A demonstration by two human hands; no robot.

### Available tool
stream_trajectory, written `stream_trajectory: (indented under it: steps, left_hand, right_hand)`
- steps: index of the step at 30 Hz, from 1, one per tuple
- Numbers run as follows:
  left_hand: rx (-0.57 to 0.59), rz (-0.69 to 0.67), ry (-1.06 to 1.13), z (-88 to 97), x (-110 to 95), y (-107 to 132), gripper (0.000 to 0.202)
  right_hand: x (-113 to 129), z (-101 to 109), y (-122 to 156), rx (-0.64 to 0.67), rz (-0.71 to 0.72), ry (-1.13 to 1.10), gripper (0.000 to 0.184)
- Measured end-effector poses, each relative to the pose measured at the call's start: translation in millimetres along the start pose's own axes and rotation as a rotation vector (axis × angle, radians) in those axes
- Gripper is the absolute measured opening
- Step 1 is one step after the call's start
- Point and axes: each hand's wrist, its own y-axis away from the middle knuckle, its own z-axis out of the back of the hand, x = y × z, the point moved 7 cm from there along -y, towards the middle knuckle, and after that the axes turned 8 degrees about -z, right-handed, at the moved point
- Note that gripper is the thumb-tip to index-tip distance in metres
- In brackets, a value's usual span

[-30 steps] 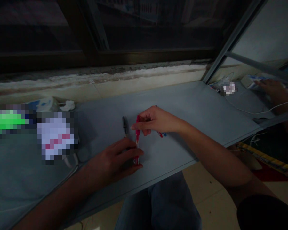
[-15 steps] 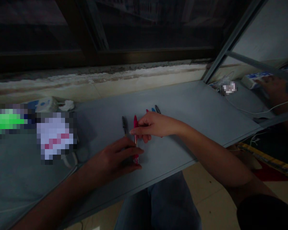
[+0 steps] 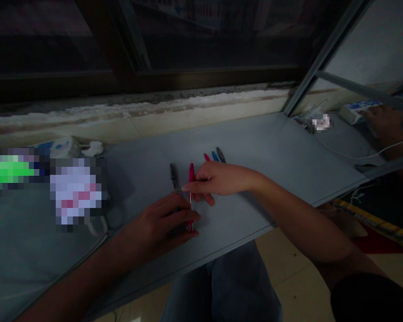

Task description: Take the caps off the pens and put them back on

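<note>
In the head view, a red pen [image 3: 191,176] is kept on the grey bench [image 3: 272,143] between both hands, pointing away from the person. Its lower end is held under the narrowly curled fingers of the left hand [image 3: 161,221], apparently to steady it. The narrowly closed fingers of the right hand [image 3: 221,179] are laid across its shaft, but whether it is gripped by that hand cannot be told. A black pen [image 3: 173,175] is lying just beside the red pen, on the far side of the left hand's fingers. Beyond the right hand, a second red pen [image 3: 206,157], a blue pen [image 3: 215,156] and a dark pen [image 3: 220,154] are set close together, seemingly grouped apart from the other two, with their lower parts hidden by the hand. Well to the left of the left hand, a tissue [image 3: 93,148] and a pixelated object [image 3: 77,190] are seen. Far beyond the right hand, another hand [image 3: 381,120] is seen on a white box [image 3: 356,114], though whether it is a reflection cannot be told. Compared with the earlier frame, the right hand is placed nearer the person, and the tips of the three grouped pens are uncovered.
</note>
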Motion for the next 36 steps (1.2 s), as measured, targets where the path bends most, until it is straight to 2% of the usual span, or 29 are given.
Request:
stream_trajectory:
  steps: [7,11,17,23,28,32,36]
  left_hand:
    - [0.0,-0.009,0.015,-1.5,2,-1,0.037]
    - [0.0,-0.008,-0.004,3.0,-2,-4,0.034]
    - [0.002,-0.03,-0.039,4.4,-5,-6,0.011]
    - [0.036,-0.029,-0.038,-0.9,-4,-3,0.018]
    - [0.003,-0.055,-0.051,3.1,-6,-6,0.019]
    - [-0.005,-0.041,-0.054,6.1,-7,-5,0.017]
    - [-0.042,0.003,-0.095,11.1,-4,-2,0.018]
  right_hand:
    - [-2,-4,-2,0.047,-0.017,0.068,0.045]
    - [0,-4,-1,0.038,-0.025,0.073,0.043]
    - [1,-5,2,0.06,-0.029,0.049,0.044]
    - [-1,-7,0,0.073,-0.044,0.071,0.043]
    - [-1,-7,0,0.069,-0.039,0.099,0.044]
    - [1,-5,-1,0.038,0.02,0.127,0.045]
    - [7,5,1,-0.061,0.131,0.099,0.041]
